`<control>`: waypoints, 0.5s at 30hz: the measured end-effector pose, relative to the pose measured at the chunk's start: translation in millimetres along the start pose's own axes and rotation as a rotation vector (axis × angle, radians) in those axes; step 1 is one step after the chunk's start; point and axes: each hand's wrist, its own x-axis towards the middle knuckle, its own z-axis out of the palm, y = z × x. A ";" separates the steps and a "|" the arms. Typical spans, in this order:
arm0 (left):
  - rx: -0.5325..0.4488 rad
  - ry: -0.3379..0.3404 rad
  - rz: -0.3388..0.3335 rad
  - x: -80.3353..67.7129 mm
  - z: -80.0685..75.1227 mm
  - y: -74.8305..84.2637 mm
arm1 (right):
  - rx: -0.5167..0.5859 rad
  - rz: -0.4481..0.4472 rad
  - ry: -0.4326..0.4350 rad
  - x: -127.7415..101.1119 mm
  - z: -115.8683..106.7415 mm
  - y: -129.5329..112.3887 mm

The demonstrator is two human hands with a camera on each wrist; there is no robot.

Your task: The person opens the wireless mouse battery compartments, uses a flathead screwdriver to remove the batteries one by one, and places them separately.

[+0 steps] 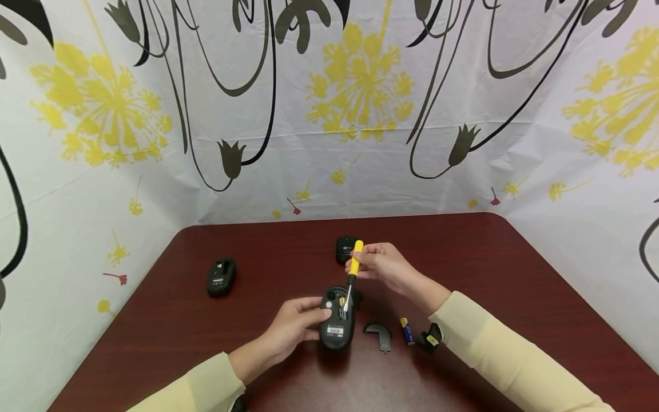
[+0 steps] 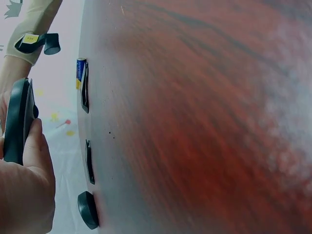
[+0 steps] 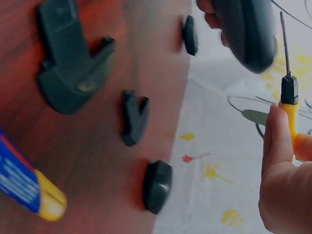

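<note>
We find the left hand (image 1: pixel 296 325) gripping a black computer mouse (image 1: pixel 337 337) at its left side, thumb over the upturned underside. The mouse is raised above the front part of the dark red table (image 1: pixel 273 257), its battery compartment (image 1: pixel 343 309) uncovered. The right hand (image 1: pixel 385 264) pinches a screwdriver (image 1: pixel 356 258) by its yellow handle, shaft angled down over that compartment; we cannot tell whether the tip touches anything inside.

Just right of the held mouse lies a battery cover (image 1: pixel 385 342), with a blue-and-yellow battery (image 1: pixel 407 333) beside it. The right wrist view records a second cover (image 3: pixel 134 119) farther back. We note a second mouse (image 1: pixel 222 277), underside up, well apart to the left, and a third mouse (image 1: pixel 345 249) behind the right hand. Patterned fabric (image 1: pixel 319 103) hangs beyond the table.
</note>
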 end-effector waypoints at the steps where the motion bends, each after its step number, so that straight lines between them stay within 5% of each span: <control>1: -0.003 0.001 -0.002 -0.1 0.4 -0.2 | 0.003 -0.023 0.012 -0.9 -0.7 -2.3; 9: -0.010 0.008 0.005 -0.8 0.7 -0.1 | -0.119 -0.375 0.041 -10.4 -3.0 -13.6; 15: -0.014 -0.002 0.004 -0.3 -0.4 0.5 | -0.195 -0.558 0.005 -21.0 4.9 -15.2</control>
